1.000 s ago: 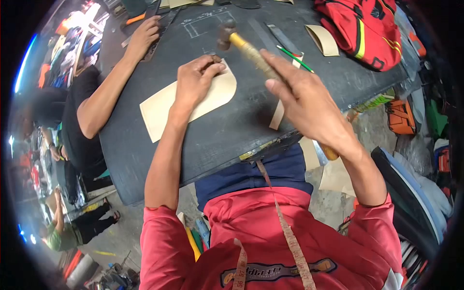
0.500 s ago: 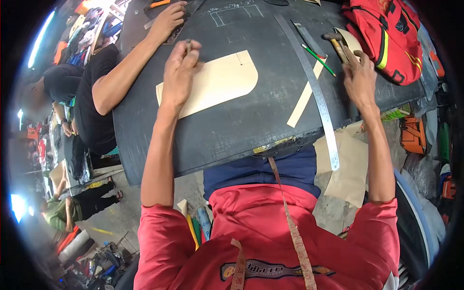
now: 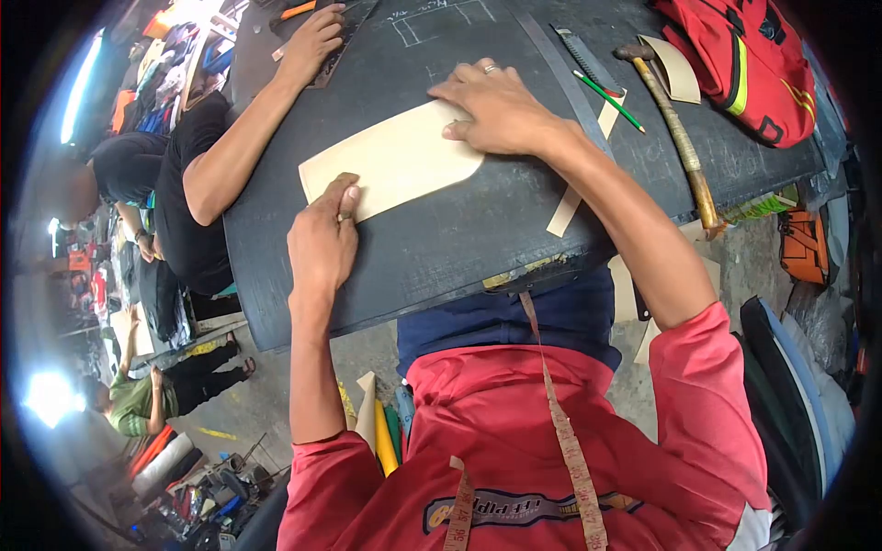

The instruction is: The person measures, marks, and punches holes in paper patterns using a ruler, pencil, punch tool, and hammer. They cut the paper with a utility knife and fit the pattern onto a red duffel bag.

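Observation:
A cream card pattern [image 3: 395,161] with a rounded end lies on the dark table. At its near left edge, my left hand [image 3: 322,241] pinches the card between thumb and finger. My right hand [image 3: 501,110] rests over the right end of the card, thumb on its face and fingers stretched out along the far edge. Part of that end is hidden under the hand. To the right, a hammer [image 3: 680,138] with a wrapped handle lies on the table, its handle end past the near edge.
Near my right forearm lie a steel ruler [image 3: 551,64], a cutter knife [image 3: 586,69], a green pencil [image 3: 611,101] and a card strip [image 3: 565,211]. A curved card piece [image 3: 675,69] and red bag [image 3: 749,73] are farther right. Another person's hand [image 3: 312,46] rests at far left.
My right hand has let go of the hammer and moved left onto the card. My left hand has come down to the card's near left edge; the small metal piece it held is out of sight.

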`<control>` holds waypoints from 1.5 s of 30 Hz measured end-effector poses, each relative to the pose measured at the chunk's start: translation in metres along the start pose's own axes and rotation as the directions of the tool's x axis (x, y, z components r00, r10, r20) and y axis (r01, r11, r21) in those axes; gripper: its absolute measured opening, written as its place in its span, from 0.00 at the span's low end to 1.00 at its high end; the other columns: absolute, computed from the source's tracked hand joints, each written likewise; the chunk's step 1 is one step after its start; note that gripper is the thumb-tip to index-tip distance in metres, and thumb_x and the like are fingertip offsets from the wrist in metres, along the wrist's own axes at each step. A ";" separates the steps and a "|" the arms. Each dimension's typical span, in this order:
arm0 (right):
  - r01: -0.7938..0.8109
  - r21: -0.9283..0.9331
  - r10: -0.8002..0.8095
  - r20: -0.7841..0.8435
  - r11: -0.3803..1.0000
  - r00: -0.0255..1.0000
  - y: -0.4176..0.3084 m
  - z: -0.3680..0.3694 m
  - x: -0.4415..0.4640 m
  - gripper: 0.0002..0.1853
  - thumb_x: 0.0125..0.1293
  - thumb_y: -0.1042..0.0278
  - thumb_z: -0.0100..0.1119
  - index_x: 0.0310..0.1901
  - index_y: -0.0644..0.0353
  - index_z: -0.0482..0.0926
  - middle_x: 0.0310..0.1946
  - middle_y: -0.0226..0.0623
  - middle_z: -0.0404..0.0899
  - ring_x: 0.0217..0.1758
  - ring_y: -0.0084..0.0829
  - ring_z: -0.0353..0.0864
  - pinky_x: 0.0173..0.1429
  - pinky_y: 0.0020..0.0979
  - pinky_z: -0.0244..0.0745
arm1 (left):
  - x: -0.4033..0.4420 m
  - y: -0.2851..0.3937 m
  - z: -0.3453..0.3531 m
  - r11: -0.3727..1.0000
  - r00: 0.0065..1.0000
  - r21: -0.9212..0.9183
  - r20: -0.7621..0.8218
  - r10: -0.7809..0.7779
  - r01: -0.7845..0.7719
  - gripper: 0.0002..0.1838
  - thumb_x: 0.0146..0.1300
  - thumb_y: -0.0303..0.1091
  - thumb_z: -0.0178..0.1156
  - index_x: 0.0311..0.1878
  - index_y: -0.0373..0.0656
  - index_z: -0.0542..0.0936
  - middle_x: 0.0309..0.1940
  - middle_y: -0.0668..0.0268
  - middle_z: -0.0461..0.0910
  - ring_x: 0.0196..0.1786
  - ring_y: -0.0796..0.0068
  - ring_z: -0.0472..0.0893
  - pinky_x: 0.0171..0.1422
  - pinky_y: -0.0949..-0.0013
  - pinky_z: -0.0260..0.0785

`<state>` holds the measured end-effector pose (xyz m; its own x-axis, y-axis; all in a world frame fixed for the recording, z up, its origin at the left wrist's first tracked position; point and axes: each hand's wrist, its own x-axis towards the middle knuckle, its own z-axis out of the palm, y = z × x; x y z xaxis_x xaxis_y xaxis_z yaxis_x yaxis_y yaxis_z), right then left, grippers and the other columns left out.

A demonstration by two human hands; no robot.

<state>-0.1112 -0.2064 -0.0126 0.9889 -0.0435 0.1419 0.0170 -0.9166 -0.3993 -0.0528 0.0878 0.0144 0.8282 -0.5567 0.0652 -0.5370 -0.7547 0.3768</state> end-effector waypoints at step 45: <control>-0.438 -0.075 0.258 -0.713 0.896 0.652 0.083 -0.019 -0.147 0.13 0.74 0.73 0.56 0.54 0.62 0.87 0.47 0.54 0.85 0.53 0.58 0.82 0.60 0.53 0.76 | 0.065 0.032 0.056 0.971 0.944 -0.027 -0.245 0.223 -0.236 0.25 0.71 0.56 0.67 0.66 0.58 0.86 0.67 0.64 0.83 0.62 0.56 0.86 0.63 0.53 0.80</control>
<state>-0.2584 -0.2838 -0.0494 0.5442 -0.5485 0.6349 -0.4286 -0.8323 -0.3516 -0.0254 0.0082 -0.0209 0.7010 -0.6084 0.3720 -0.7131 -0.5922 0.3752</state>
